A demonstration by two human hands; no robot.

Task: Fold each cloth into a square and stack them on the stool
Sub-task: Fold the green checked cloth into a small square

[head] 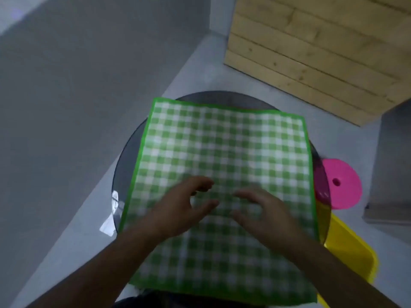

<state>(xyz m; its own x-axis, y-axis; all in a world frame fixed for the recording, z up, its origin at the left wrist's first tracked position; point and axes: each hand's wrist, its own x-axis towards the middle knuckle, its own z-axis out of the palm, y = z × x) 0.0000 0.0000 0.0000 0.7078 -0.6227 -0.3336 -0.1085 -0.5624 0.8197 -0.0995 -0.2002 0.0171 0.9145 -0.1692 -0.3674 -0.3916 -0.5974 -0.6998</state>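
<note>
Green checked cloth (222, 150) lies flat and unfolded on the round dark table (125, 165). Left hand (184, 207) and right hand (264, 212) are over its middle, fingers loosely spread, pinching nothing (contact blurred). Pink stool (343, 185) at 3 o'clock, yellow tub (351, 247) at 4.

A round dark table (126, 165) carries one green checked cloth (222, 141), spread flat beneath the left hand (184, 207) and right hand (264, 210). On the floor (89, 218), right of the right hand, stand a pink stool (342, 185) and a yellow bin (351, 247).
</note>
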